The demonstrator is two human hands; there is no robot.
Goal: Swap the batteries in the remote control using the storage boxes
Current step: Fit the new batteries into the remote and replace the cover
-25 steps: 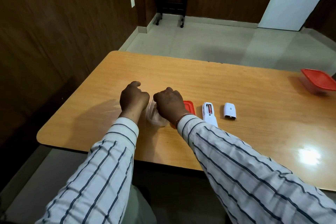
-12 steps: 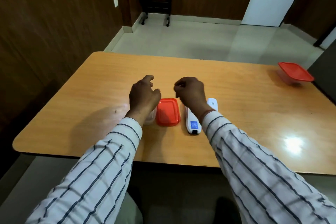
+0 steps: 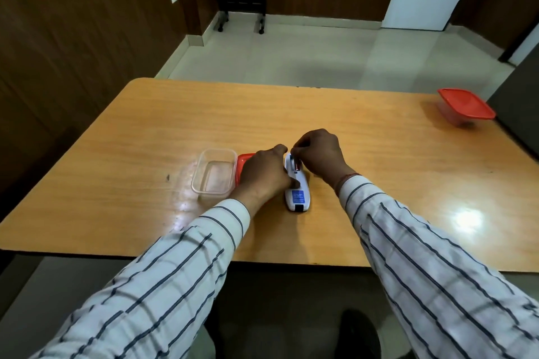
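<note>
From my remote seat I count one remote control (image 3: 297,192) on the wooden table (image 3: 379,183). It lies back-up near the front edge with its battery bay open, and one battery (image 3: 295,165) shows in the bay. Two hands work it. The left hand (image 3: 264,175) curls over the remote's left side, with the thumb pressed on the casing, and holds it down. The right hand (image 3: 319,156) hovers over the far end of the bay, its thumb and forefinger drawn close together above the battery. I cannot tell whether they actually pinch it. There are two storage boxes. The open clear box (image 3: 214,173) stands just left of the hands, with nothing I can make out inside. One red lid (image 3: 242,162) lies flat between that box and the remote, partly under the left hand. The closed box (image 3: 463,108), with a second red lid on it, sits well apart at the table's far right edge. Two striped sleeves (image 3: 175,271) fill the foreground.
</note>
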